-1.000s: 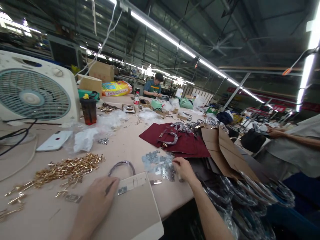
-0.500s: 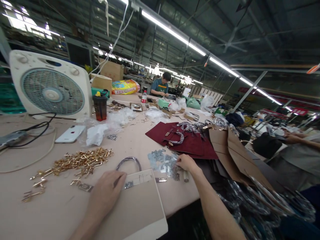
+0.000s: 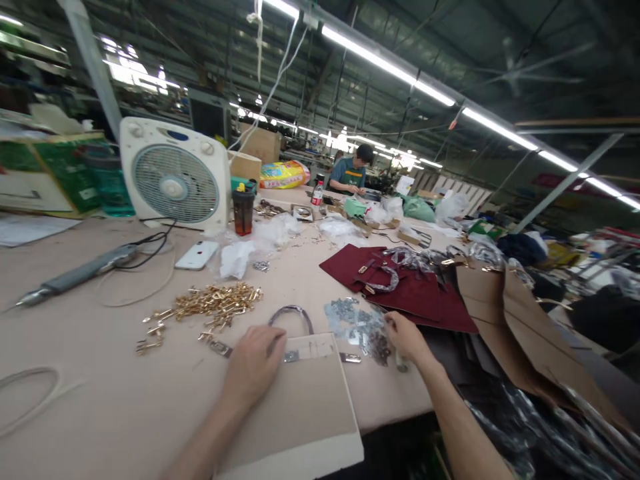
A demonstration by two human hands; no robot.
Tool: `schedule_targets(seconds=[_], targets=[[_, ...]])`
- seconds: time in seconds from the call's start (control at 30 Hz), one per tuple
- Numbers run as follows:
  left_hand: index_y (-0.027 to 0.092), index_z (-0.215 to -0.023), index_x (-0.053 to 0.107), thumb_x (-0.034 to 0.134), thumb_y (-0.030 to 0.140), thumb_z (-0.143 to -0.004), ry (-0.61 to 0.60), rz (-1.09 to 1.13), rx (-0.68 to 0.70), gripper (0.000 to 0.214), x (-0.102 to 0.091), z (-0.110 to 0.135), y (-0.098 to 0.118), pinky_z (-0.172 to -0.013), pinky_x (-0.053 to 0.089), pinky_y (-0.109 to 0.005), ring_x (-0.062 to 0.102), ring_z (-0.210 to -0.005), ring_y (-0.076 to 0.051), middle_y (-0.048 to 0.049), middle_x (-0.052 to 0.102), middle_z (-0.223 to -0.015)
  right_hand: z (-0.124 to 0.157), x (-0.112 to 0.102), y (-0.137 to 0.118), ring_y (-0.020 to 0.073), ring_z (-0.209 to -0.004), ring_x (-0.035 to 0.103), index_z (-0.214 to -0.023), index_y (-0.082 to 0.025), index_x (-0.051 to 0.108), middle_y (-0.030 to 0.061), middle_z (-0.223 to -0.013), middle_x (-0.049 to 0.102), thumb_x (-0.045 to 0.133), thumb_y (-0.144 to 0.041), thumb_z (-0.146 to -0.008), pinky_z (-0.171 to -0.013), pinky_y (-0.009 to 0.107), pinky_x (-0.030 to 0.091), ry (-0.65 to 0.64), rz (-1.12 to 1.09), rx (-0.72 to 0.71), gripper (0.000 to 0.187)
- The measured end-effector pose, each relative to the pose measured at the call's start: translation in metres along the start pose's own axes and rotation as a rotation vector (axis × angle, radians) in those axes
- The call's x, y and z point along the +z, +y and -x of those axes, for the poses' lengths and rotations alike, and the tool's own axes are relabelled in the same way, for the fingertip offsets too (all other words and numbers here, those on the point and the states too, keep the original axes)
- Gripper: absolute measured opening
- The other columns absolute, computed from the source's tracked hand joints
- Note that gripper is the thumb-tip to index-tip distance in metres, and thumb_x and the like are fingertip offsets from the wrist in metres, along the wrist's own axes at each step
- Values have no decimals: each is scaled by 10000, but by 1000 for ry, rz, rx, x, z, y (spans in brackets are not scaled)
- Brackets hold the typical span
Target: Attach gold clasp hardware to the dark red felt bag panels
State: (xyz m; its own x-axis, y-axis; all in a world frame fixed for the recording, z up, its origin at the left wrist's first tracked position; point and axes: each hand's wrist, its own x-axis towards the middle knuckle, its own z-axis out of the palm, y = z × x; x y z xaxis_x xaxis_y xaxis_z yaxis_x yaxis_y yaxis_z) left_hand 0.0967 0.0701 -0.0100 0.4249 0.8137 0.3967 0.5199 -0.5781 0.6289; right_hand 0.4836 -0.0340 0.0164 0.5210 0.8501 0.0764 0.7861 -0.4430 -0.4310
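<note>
A beige bag panel (image 3: 305, 407) lies in front of me, with a plastic-wrapped handle (image 3: 293, 310) arching beyond its top edge. My left hand (image 3: 255, 363) is closed over the panel's upper left part, thumb and fingers bent. Beside that thumb a small metal plate (image 3: 291, 357) sits on the panel's top strip. Strap ends with metal fittings (image 3: 351, 358) stick out at either side. My right hand (image 3: 407, 337) is at a pile of thin silvery metal plates (image 3: 355, 323), fingertips pinched together at its right edge; whatever is between them is hidden. Darker small parts (image 3: 379, 350) lie just below those fingers.
Gold-coloured fasteners (image 3: 220, 300) are heaped to the left. Further left are a corded grey tool (image 3: 85, 270), a phone (image 3: 197, 255) and a box fan (image 3: 175, 180). Dark red bag pieces (image 3: 350, 263) and brown panels (image 3: 485, 300) crowd the right side. Across the table a person (image 3: 349, 173) works.
The view has turned left, so everything sits further right and the grey tool shows fully. My left hand stays on the panel; my right hand remains at the metal plates, fingertips slightly shifted.
</note>
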Motion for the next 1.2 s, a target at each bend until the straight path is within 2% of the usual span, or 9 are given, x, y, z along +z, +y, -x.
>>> schedule_targets(seconds=[0.07, 0.17, 0.3, 0.43, 0.53, 0.67, 0.93, 1.2], targets=[[216, -1084, 723, 559, 252, -962, 72, -3, 36, 207, -2, 3, 4, -1006, 500, -461, 616, -1118, -276, -88, 737, -1127, 9, 2, -1, 258, -960, 681, -1139, -179, 693, 106, -1034, 726, 477, -292, -928, -857, 336, 493, 44, -113, -26, 323], [220, -1154, 708, 596, 178, -930, 119, -11, 129, 254, -7, 8, 13, -1085, 457, -464, 570, -1219, -277, -91, 702, -1221, 29, 12, -14, 228, -748, 616, -1206, -173, 665, 46, -849, 651, 484, -456, -948, -698, 325, 486, 37, -350, -69, 423], [247, -1220, 680, 664, 250, -944, -60, -2, 263, 277, -3, 12, 39, -1080, 454, -443, 565, -1216, -269, -72, 690, -1246, 66, 35, -51, 191, -681, 524, -1207, -209, 686, 0, -762, 581, 691, -536, -890, -639, 303, 434, -43, -850, -71, 456], [218, -1136, 697, 816, 441, -839, -214, -87, 214, 390, 20, 6, 65, -977, 502, -452, 579, -1127, -298, -91, 676, -1169, 83, 59, -91, 166, -664, 481, -1186, -226, 704, -23, -729, 529, 733, -531, -884, -636, 289, 436, -99, -1068, -74, 430], [200, -1078, 719, 866, 464, -776, -257, -164, 98, 427, 36, -1, 74, -912, 512, -455, 593, -1072, -310, -97, 663, -1121, 81, 70, -105, 151, -658, 477, -1197, -221, 710, -30, -722, 522, 740, -516, -887, -633, 277, 426, -98, -1106, -82, 428], [202, -1060, 739, 915, 491, -709, -303, -167, 12, 487, 41, -9, 74, -875, 509, -431, 618, -1040, -307, -91, 675, -1095, 76, 76, -105, 146, -655, 486, -1182, -211, 724, -30, -719, 547, 751, -515, -881, -637, 277, 422, -124, -1108, -77, 428], [228, -968, 750, 899, 468, -751, -267, -116, -12, 356, 41, -14, 71, -825, 481, -388, 652, -985, -270, -51, 710, -1022, 73, 84, -97, 158, -633, 503, -1187, -193, 752, -16, -691, 577, 743, -597, -870, -601, 280, 404, -206, -1022, -7, 514], [246, -882, 743, 849, 459, -819, -270, -118, 25, 246, 41, -16, 73, -782, 439, -367, 643, -953, -238, -18, 715, -995, 76, 88, -88, 152, -635, 499, -1180, -203, 764, -15, -692, 574, 744, -585, -880, -596, 271, 407, -172, -1056, -13, 486]])
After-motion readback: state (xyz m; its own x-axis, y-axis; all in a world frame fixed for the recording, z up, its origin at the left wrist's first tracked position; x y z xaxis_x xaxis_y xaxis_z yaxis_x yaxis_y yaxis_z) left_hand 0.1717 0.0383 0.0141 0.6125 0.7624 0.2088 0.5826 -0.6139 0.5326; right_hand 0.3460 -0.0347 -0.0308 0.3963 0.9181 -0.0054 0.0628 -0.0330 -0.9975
